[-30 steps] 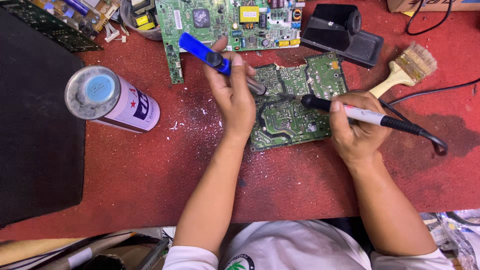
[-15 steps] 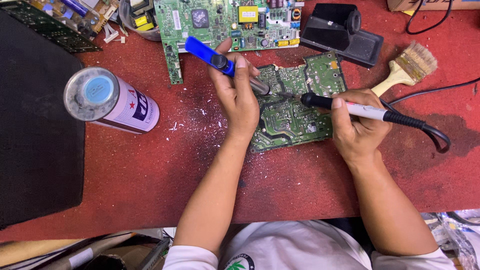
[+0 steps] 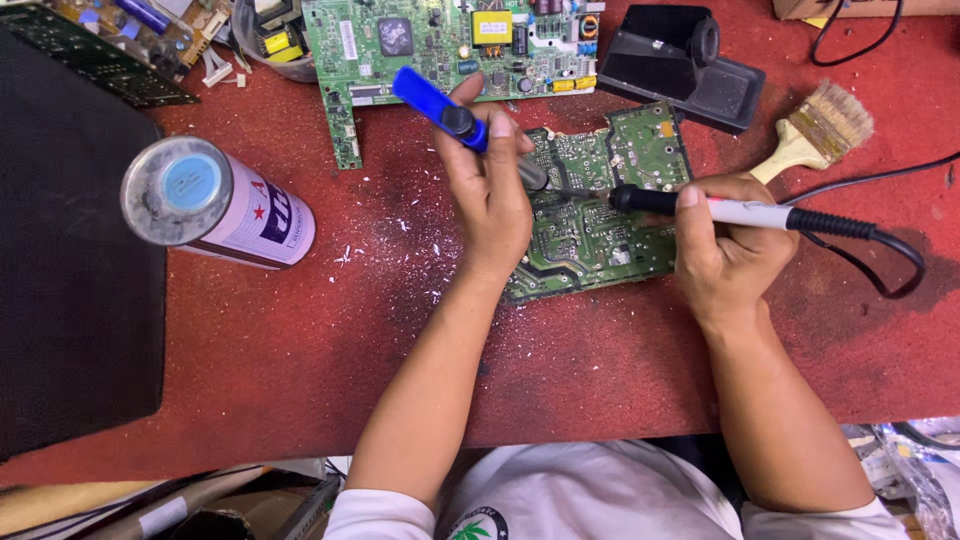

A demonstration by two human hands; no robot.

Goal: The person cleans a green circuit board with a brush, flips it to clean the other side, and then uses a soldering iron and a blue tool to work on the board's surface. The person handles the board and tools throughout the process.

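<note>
A desk [image 3: 300,380] covered in worn red felt-like cloth fills the view, speckled with white flecks and darkened by sooty patches near the middle. A large black panel [image 3: 70,280] lies over its left side. Light is even and bright, casting soft shadows. Below the desk's near edge, clutter shows dimly.

Both forearms are bare. A white short-sleeved shirt [image 3: 600,495] covers the torso, with a small green leaf emblem [image 3: 478,525] at the chest.
</note>
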